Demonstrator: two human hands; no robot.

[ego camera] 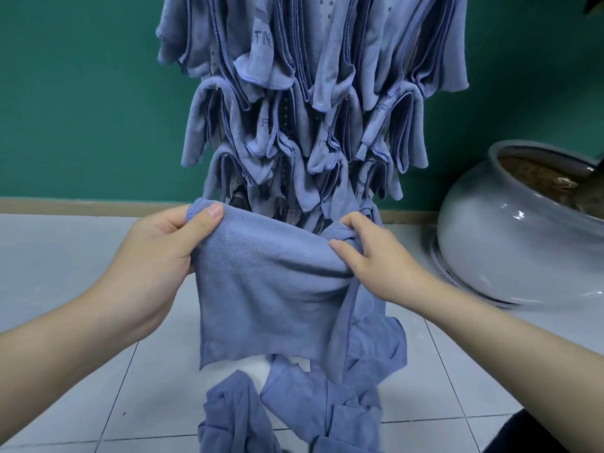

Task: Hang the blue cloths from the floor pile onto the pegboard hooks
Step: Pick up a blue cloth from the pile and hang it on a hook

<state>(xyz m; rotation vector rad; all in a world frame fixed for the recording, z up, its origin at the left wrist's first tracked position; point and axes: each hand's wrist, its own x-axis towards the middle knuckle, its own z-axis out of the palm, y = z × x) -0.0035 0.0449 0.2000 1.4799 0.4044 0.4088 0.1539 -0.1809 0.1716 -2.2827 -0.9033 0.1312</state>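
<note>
My left grip (170, 243) pinches one top corner of the blue cloth (261, 289) and my right grip (369, 253) bunches the other, above the floor pile (294, 410), though the crowded pegboard (323, 34) could shed neighbours.

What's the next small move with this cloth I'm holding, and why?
Probably lift the blue cloth toward the pegboard. Both hands, left hand and right hand, already pinch its top edge, and it hangs clear above the floor pile.
</note>
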